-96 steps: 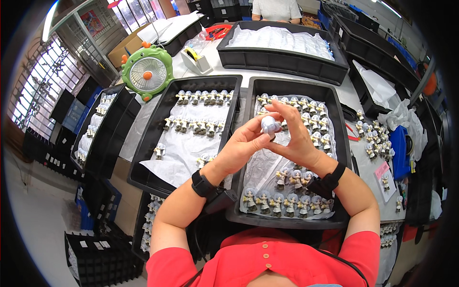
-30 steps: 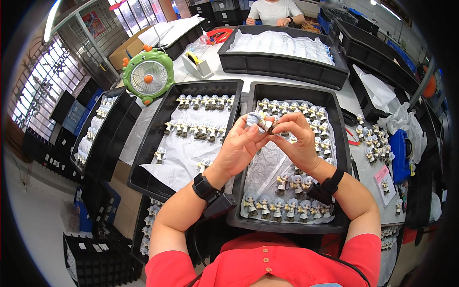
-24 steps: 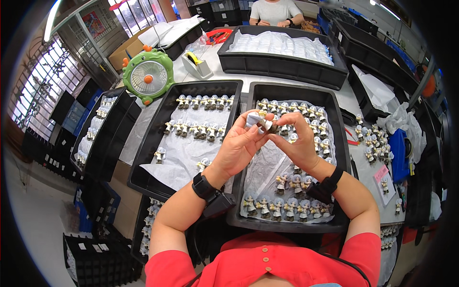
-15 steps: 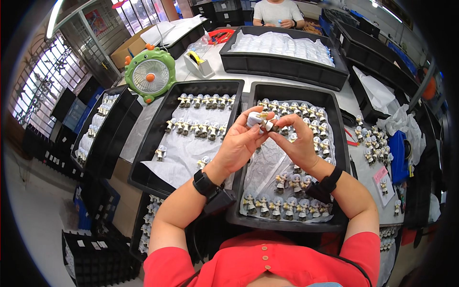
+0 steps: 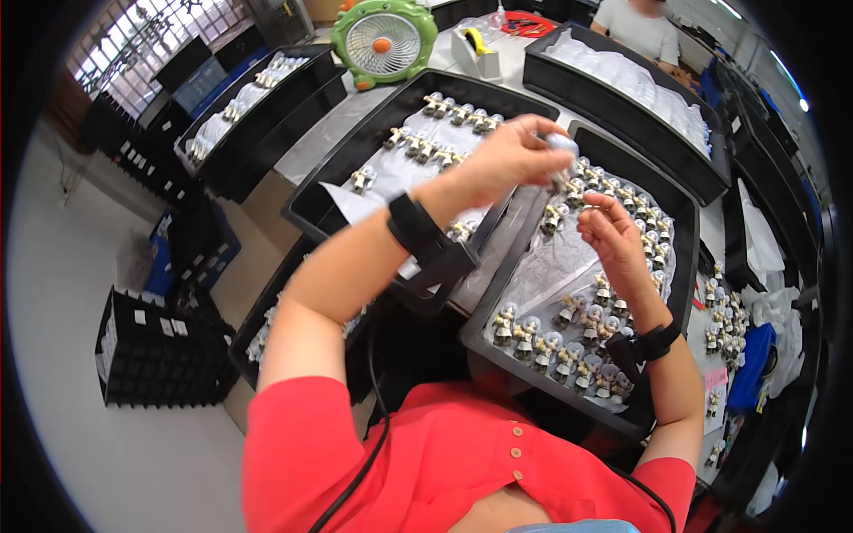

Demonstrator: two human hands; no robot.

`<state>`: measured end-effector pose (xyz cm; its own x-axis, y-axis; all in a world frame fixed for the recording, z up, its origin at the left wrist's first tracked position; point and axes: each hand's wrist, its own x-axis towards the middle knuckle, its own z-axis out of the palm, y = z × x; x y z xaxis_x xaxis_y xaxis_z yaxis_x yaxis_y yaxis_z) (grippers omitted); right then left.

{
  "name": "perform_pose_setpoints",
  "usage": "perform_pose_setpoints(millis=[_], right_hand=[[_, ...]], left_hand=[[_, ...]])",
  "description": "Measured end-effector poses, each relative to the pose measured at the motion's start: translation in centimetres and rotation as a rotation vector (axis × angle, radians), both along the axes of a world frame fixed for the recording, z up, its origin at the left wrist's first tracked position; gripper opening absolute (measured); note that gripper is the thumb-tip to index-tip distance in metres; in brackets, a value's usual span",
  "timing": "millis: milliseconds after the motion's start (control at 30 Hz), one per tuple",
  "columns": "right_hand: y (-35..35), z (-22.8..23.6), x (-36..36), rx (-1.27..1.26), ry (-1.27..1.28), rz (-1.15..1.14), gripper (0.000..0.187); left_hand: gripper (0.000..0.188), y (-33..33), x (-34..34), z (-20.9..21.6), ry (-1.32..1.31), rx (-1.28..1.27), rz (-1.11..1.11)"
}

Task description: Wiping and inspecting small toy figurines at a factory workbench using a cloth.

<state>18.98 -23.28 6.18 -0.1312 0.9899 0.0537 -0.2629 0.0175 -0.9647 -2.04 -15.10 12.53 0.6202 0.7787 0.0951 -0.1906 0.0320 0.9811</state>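
Observation:
My left hand is closed on a small figurine with a pale, rounded head, over the far left part of the right black tray. Its lower part is blurred. To the right, my right hand hovers over the same tray, fingers loosely curled and apart, with nothing visible in them. Rows of pale-haired figurines in white and dark clothes stand or lie on the tray's thin white liner. More figurines lie in rows in the left black tray.
A green fan and a tape dispenser stand at the back. Another black tray holds white wrapping. Loose figurines cluster at the right, beside a blue bin. Someone in a white shirt sits across the table.
My hands have parted: the left keeps the figurine and the right has let go, moving lower right. The view has turned, shifting the trays up and right.

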Motion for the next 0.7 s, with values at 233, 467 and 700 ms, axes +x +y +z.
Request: perform_pose_setpoints(millis=[233, 467, 700], right_hand=[[0.7, 0.0, 0.8, -0.002, -0.082, -0.034, 0.030], [1.0, -0.6, 1.6, 0.013, -0.158, -0.033, 0.027], [1.1, -0.3, 2.5, 0.015, -0.213, -0.058, 0.027]], left_hand=[[0.041, 3.6, -12.4, -3.0, 1.036, 0.315, 0.143], [0.045, 5.0, -13.5, -7.5, 1.199, 0.094, 0.023], [0.050, 5.5, -12.2, -8.5, 1.198, 0.018, -0.065]])
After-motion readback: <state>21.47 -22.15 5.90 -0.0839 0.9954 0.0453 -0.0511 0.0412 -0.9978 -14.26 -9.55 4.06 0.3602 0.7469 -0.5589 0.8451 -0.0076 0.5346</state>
